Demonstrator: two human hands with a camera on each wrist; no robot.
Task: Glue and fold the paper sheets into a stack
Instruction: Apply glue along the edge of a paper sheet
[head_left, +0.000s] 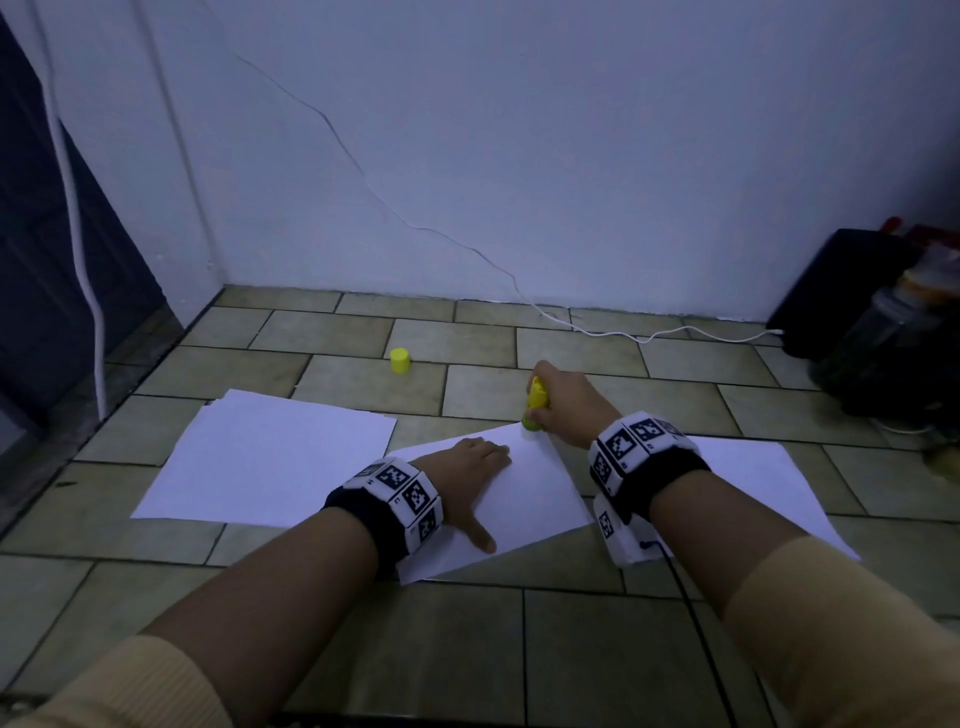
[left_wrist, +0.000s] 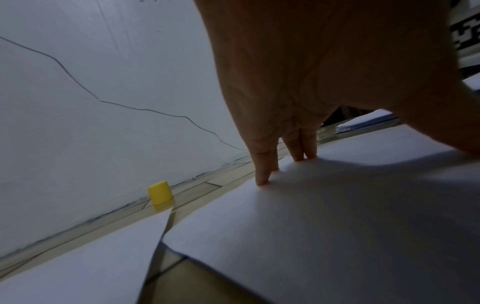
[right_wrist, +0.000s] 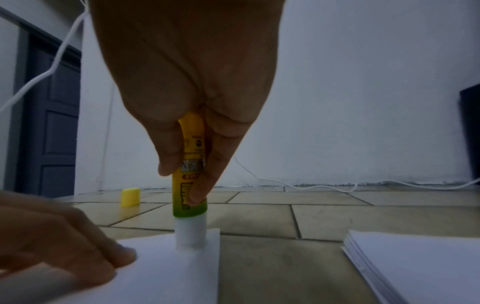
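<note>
Far L: white sheets (head_left: 270, 457) lying flat on the tiled floor (head_left: 322, 623), sheet edges slightly offset. Behind them, nearer the wall (head_left: 571, 156), yellow cap (head_left: 400, 360) standing on a tile, well apart from the paper.

Centre: my left hand (head_left: 467, 478) w/ fingers (left_wrist: 263, 172) straight, tips pressing down on the centre sheet (head_left: 530, 514); thumb spread out flat on it too. Nothing grasped. This sheet lies at an angle, its L corner overlapping the L sheets.

Centre-R: my right hand (head_left: 563, 408) clenched round the glue stick (right_wrist: 189, 183), thumb and fingers wrapped on the yellow-green barrel. Stick approx. upright; white glue end touching the far R corner of the centre sheet.

R: paper stack (right_wrist: 420, 265) on the floor just beside the centre sheet, several layers visible at its edge. White cable (head_left: 675, 332) runs along the wall base. Far R: dark box (head_left: 841, 291) against the wall.
</note>
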